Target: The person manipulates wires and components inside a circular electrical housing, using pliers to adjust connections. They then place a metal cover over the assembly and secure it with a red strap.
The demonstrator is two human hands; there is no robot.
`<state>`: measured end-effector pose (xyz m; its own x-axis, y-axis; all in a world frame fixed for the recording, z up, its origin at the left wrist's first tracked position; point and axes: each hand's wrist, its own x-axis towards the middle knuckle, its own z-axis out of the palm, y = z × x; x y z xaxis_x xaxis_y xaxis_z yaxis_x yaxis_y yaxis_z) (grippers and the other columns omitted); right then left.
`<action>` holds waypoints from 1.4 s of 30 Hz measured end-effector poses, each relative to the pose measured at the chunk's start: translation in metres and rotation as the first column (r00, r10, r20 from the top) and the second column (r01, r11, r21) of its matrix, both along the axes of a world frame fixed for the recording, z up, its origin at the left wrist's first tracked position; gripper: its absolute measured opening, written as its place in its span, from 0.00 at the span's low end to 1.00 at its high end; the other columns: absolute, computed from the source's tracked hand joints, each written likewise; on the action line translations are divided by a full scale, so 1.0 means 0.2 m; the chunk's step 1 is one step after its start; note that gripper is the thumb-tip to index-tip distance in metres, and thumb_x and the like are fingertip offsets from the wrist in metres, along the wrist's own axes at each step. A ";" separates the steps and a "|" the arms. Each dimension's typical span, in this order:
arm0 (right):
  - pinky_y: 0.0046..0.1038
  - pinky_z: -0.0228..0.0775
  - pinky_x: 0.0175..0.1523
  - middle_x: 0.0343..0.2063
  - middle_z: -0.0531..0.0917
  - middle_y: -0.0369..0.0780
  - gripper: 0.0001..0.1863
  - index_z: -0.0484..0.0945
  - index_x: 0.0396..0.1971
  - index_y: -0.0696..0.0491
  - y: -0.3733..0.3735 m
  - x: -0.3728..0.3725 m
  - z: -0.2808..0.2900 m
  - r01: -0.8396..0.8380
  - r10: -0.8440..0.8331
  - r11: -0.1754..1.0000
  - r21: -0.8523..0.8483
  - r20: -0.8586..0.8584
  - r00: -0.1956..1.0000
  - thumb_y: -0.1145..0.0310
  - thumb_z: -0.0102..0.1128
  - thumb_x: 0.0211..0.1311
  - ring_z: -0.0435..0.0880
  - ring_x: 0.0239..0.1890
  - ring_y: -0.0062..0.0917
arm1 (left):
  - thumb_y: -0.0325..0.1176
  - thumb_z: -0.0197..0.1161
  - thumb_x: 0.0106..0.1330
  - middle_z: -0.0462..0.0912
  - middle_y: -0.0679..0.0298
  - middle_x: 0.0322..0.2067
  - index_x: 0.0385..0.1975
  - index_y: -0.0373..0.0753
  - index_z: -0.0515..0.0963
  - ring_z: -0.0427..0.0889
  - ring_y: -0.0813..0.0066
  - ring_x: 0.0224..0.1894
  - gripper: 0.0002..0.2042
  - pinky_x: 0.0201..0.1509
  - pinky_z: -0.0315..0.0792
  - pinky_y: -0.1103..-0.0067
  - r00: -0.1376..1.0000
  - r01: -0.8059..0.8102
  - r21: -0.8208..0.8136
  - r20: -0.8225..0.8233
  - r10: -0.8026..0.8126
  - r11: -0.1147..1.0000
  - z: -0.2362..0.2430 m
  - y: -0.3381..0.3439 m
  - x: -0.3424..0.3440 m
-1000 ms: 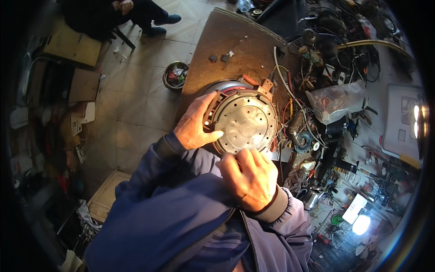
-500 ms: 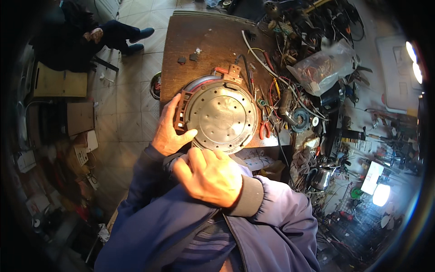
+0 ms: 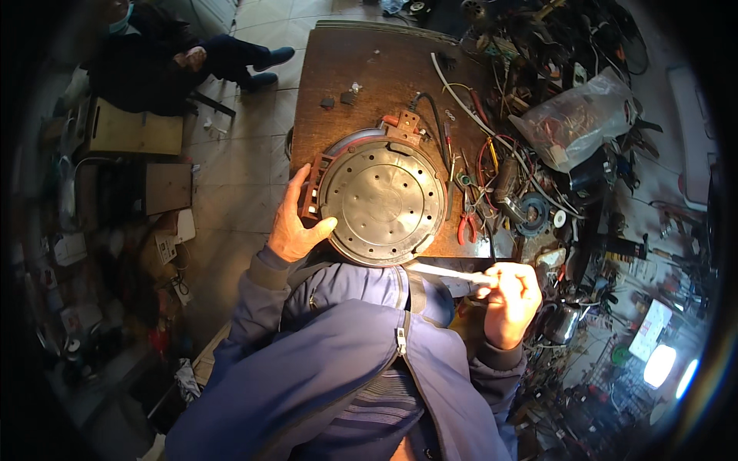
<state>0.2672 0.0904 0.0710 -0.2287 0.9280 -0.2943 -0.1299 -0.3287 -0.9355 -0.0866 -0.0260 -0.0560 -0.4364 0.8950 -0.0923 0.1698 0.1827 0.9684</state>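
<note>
A round appliance part (image 3: 380,201) lies at the table's near edge, its dull metal face up with a ring of small holes. A brown bracket (image 3: 314,192) juts from its left side, and another brown block (image 3: 403,128) with a cord sits at its top. My left hand (image 3: 296,230) grips the left side, thumb on the metal rim and fingers along the bracket. Off the lower right, my right hand (image 3: 510,301) is closed on a thin pale tool (image 3: 450,271). Glare hides its exact kind. Its far end points at the appliance's lower rim; contact is unclear.
Red-handled pliers (image 3: 467,224), screwdrivers and wires lie right of the appliance. Farther right are a clear plastic bag (image 3: 576,119) and heaped parts. Small dark pieces (image 3: 347,97) rest on the wooden table (image 3: 330,61). Another person (image 3: 192,61) sits at the upper left.
My right hand has moved from below the appliance's near rim out to the right, and the pale tool now shows in it. My left hand keeps its hold. The whole view has shifted slightly.
</note>
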 end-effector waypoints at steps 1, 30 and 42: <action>0.27 0.83 0.39 0.35 0.86 0.43 0.09 0.78 0.46 0.59 0.01 0.09 -0.08 0.109 -0.114 0.993 -0.054 -0.089 0.990 0.72 0.63 0.72 0.87 0.34 0.27 | 0.41 0.79 0.57 0.72 0.50 0.66 0.77 0.36 0.55 0.74 0.63 0.65 0.50 0.69 0.70 0.68 0.998 -0.018 -0.002 0.063 0.018 1.000 0.01 0.00 0.02; 0.40 0.71 0.66 0.56 0.81 0.56 0.22 0.78 0.58 0.64 0.55 -0.21 -0.79 -0.688 0.432 0.664 0.294 0.600 0.673 0.62 0.55 0.74 0.81 0.58 0.50 | 0.24 0.67 0.63 0.85 0.54 0.51 0.48 0.33 0.80 0.85 0.62 0.54 0.14 0.56 0.83 0.64 0.780 -0.500 -0.151 0.348 0.520 0.853 -1.09 -0.52 0.83; 0.36 0.69 0.67 0.57 0.81 0.54 0.22 0.77 0.61 0.60 0.71 -0.27 -0.66 -0.626 0.384 0.705 0.332 0.564 0.731 0.63 0.48 0.76 0.81 0.61 0.44 | 0.35 0.63 0.67 0.79 0.68 0.26 0.42 0.31 0.77 0.78 0.76 0.28 0.12 0.32 0.73 0.77 0.827 -0.367 -0.250 0.353 0.438 0.896 -0.41 -0.29 0.88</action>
